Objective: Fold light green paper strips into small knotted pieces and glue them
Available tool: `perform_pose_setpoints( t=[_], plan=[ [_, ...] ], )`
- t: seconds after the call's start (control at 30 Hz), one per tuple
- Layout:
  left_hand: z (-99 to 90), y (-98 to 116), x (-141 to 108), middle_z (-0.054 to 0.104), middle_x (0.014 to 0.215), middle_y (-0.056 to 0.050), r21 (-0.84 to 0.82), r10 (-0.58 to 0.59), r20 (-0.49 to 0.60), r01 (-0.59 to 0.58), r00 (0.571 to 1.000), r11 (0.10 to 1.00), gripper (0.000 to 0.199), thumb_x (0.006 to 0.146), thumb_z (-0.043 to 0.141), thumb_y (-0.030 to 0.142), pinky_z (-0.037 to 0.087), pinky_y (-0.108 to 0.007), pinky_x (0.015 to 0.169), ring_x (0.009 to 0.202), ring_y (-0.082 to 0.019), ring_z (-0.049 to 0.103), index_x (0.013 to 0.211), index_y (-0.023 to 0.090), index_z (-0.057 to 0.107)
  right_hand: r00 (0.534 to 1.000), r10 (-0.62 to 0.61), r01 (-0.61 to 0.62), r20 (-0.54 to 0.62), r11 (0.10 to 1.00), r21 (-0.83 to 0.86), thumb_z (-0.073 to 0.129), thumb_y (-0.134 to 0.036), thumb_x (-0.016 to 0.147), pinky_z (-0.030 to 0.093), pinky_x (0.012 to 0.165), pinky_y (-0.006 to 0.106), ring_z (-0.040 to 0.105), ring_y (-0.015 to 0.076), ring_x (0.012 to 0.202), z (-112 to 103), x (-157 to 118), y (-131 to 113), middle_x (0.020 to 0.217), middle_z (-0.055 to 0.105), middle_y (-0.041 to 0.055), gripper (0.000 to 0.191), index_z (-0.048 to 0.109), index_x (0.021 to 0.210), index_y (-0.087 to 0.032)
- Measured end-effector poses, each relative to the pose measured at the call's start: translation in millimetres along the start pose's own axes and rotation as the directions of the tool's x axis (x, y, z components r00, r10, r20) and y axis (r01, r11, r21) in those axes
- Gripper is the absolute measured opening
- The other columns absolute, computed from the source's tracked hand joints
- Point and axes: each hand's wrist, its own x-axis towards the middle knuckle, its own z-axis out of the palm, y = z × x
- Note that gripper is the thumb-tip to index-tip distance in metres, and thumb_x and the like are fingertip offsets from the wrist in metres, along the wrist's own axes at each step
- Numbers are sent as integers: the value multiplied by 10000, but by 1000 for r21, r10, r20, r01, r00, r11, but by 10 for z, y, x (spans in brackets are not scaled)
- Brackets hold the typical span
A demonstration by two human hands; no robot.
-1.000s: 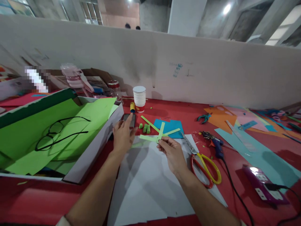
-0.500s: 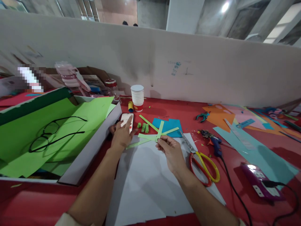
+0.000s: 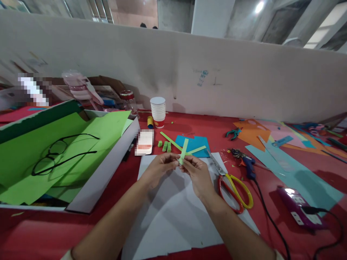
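Observation:
Over the white paper sheets (image 3: 176, 216), my left hand (image 3: 158, 169) and my right hand (image 3: 197, 175) meet fingertip to fingertip. Both are closed in a pinch on the lower end of a light green paper strip (image 3: 184, 148), which stands up between them. Behind it, another green strip (image 3: 170, 141) slants to the left and a third (image 3: 197, 150) slants to the right, partly across blue paper (image 3: 204, 142). Small folded green paper pieces (image 3: 165, 146) lie beyond my left hand. A phone (image 3: 144, 142) lies to their left.
Scissors (image 3: 235, 193) with red and yellow handles lie right of my right hand. Further right are a glue gun (image 3: 248, 166) with its cord and a purple power socket (image 3: 300, 209). A box (image 3: 108, 162) with green sheets and glasses stands left. Paper cups (image 3: 158, 112) stand behind.
My left hand has left the phone and come right and nearer, joining my right hand at the green strip. My right hand has stayed almost in place.

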Motion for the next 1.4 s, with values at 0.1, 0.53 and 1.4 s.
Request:
perform_pose_setpoints(
  t=[0.1,0.53,1.4],
  plan=[
    [57,-23,-31,641,717,-14,-137,-62,53,69,997,988,149,699,701,274,377,-215,613,658,-92,546,811,179,674,1000,-25,25,13,1000,-10,727,-218,602,462,587,252,549,102,560,-12,9,15,628,640,-4,171,697,761,-161],
    [30,26,-20,640,633,-51,-235,-176,-3,170,984,957,184,593,781,283,401,-217,551,584,-92,533,664,127,715,997,-40,43,61,998,-55,692,-259,664,462,595,255,547,110,565,6,-28,-26,632,645,0,137,725,762,-170],
    [155,22,-38,671,662,-26,-188,-41,-171,8,984,982,175,658,723,319,448,-261,635,616,-123,600,712,161,672,998,-39,34,-48,994,-103,692,-280,646,429,541,234,535,107,540,10,17,18,586,622,-11,146,657,713,-156]
  ],
)
